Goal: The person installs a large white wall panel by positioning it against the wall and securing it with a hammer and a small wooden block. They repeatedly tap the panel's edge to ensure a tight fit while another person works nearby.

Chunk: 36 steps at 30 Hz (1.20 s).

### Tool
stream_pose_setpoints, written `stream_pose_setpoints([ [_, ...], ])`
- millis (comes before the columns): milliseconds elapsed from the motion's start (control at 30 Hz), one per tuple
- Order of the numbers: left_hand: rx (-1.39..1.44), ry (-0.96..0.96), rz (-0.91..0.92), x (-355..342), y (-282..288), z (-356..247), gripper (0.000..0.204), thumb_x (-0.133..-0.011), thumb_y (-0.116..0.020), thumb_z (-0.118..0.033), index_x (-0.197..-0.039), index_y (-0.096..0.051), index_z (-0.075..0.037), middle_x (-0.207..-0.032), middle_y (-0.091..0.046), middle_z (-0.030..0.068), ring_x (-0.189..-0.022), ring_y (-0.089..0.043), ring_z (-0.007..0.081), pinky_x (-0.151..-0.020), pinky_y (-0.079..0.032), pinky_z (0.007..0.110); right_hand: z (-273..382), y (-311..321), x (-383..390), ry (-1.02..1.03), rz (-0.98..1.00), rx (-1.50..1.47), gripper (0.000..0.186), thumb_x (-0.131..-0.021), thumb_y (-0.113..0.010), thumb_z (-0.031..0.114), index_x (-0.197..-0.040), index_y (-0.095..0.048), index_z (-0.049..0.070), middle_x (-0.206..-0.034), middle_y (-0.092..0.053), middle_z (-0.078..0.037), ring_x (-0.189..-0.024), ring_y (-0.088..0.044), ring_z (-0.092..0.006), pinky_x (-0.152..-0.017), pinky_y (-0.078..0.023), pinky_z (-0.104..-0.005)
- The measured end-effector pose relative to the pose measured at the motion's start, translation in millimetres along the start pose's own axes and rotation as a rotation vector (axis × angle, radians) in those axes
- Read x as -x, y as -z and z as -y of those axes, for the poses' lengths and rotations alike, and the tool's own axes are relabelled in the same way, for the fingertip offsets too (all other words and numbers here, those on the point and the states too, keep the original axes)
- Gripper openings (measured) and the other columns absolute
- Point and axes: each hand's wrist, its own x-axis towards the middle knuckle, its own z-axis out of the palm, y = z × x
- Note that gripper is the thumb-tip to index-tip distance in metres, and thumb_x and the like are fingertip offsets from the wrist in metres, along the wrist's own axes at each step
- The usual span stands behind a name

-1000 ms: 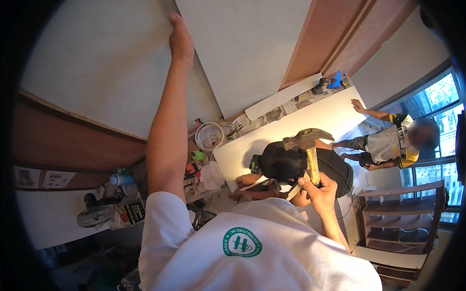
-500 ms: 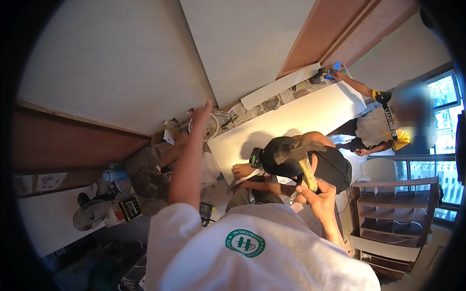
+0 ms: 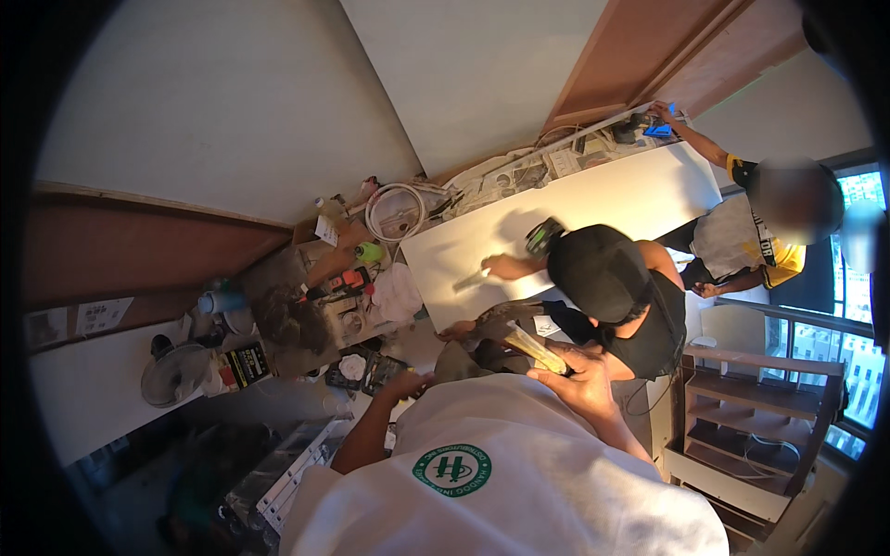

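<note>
My right hand [image 3: 582,378] is wrapped round a claw hammer [image 3: 536,349] with a yellow handle, held in front of my chest. Its dark head points away from me and blends into the clothing behind it. Down by my left side, my left hand [image 3: 406,384] has its fingers curled in; what they hold, if anything, is too small to name. Close in front of me a person in a black cap [image 3: 601,271] bends over a long white panel [image 3: 565,227], moving a flat blade like a scraper [image 3: 471,281] across it.
A second person [image 3: 732,236] stands at the panel's far right end, one hand by a blue object [image 3: 659,127]. Beyond the panel lie a coiled hose [image 3: 397,212] and clutter. Left are a red power tool [image 3: 350,280] and a fan [image 3: 174,374]. An open shelf unit [image 3: 756,408] stands right.
My left arm has come down from reaching forward to beside my body. My right hand has lowered the hammer toward my chest. The capped person has shifted right, blade hand now over the panel.
</note>
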Motion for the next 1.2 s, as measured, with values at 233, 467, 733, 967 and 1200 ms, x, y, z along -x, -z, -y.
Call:
stream_pose_setpoints([
  [233, -0.117, -0.716, -0.166, 110, -53, -137, 0.085, -0.091, -0.074, -0.048, -0.156, -0.039, -0.006, -0.152, -0.052, 0.0192, -0.142, -0.048, 0.0286, -0.116, -0.038, 0.042, -28, -18, -6, -0.149, 0.005, -0.181, 0.024, -0.081, -0.087, 0.017, -0.093, -0.076, -0.001, -0.073, -0.068, -0.002, -0.059, -0.055, -0.0065, -0.053, -0.045, -0.0243],
  [467, 0.086, -0.813, 0.018, 101, -132, -193, 0.055, -0.098, -0.069, -0.03, -0.143, -0.055, -0.003, -0.133, -0.064, 0.0147, -0.117, -0.062, 0.0214, -0.1, -0.049, 0.036, -67, -19, 2, -0.504, -0.027, -0.473, 0.02, -0.087, -0.084, 0.017, -0.093, -0.075, 0.0, -0.072, -0.067, 0.001, -0.061, -0.054, -0.0036, -0.054, -0.044, -0.0222],
  [733, -0.174, -0.855, -0.014, 43, -119, -186, 0.034, -0.095, -0.072, -0.02, -0.123, -0.066, -0.001, -0.103, -0.068, 0.0074, -0.093, -0.062, 0.0135, -0.081, -0.052, 0.034, -123, -50, 5, -0.545, -0.154, -0.359, 0.019, -0.086, -0.082, 0.018, -0.089, -0.074, 0.001, -0.066, -0.062, 0.002, -0.051, -0.053, -0.0049, -0.045, -0.042, -0.0232],
  [967, 0.217, -0.807, -0.291, -16, 32, -150, 0.033, -0.105, -0.059, -0.029, -0.126, -0.062, -0.003, -0.105, -0.068, 0.0067, -0.095, -0.062, 0.0116, -0.086, -0.052, 0.03, -216, -47, 3, -0.347, -0.085, -0.31, 0.015, -0.086, -0.082, 0.013, -0.087, -0.072, 0.001, -0.071, -0.066, 0.001, -0.066, -0.055, -0.0048, -0.058, -0.044, -0.0243],
  [1200, 0.634, -1.221, -0.168, -146, 51, -156, 0.047, -0.109, -0.048, -0.037, -0.147, -0.042, -0.009, -0.112, -0.067, 0.0121, -0.093, -0.07, 0.026, -0.084, -0.06, 0.042, -267, -135, -3, -0.064, -0.218, -0.235, 0.013, -0.084, -0.08, 0.008, -0.086, -0.072, -0.001, -0.063, -0.064, -0.001, -0.059, -0.053, -0.0059, -0.054, -0.041, -0.0258],
])
